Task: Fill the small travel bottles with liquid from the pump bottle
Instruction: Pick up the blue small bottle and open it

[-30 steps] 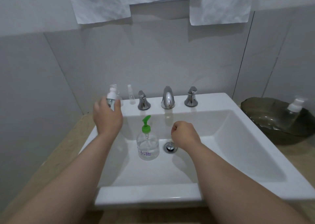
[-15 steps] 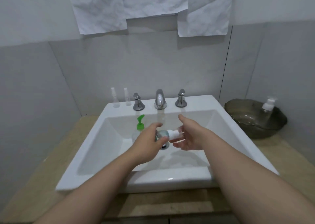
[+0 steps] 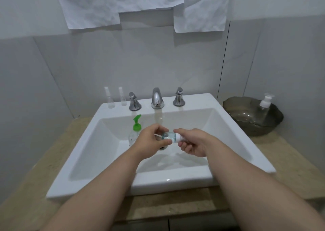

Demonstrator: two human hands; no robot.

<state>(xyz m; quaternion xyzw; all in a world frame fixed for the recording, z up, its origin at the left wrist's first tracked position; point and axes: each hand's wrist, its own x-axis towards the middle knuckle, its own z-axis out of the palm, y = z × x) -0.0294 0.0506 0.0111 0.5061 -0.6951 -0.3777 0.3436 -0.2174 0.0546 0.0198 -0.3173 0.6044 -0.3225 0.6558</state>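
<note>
Fingers (image 3: 158,127) and thumb of the left hand (image 3: 150,142) are curled round the base end of a small clear plastic travel bottle (image 3: 169,137), while the right hand (image 3: 194,142) grasps its white cap end, thumb on top and the other fingers (image 3: 184,146) bent underneath. Held between the two hands, this bottle lies on its side in the air over the middle of the white rectangular ceramic sink (image 3: 175,179), and its contents look faintly bluish. Both forearms reach in from the bottom edge of the view. Just left of the left hand, a clear pump bottle with a green pump head (image 3: 136,127) stands upright in the basin, its lower body partly hidden behind the hand. A dark bit of the drain (image 3: 162,148) shows below the left thumb. On the back ledge of the sink stand a chrome faucet spout (image 3: 157,99) and two chrome tap handles (image 3: 134,102), one on either side of it. Left of those, two slim clear bottles (image 3: 110,99) stand upright side by side on the ledge, near each other but apart. The sink sits on a beige stone counter (image 3: 284,169). To the right, a dark glass bowl (image 3: 246,123) rests on the counter with a clear dispenser bottle with a white pump (image 3: 264,107) leaning inside it. Crumpled white paper sheets (image 3: 91,5) hang on the grey tiled wall above.
</note>
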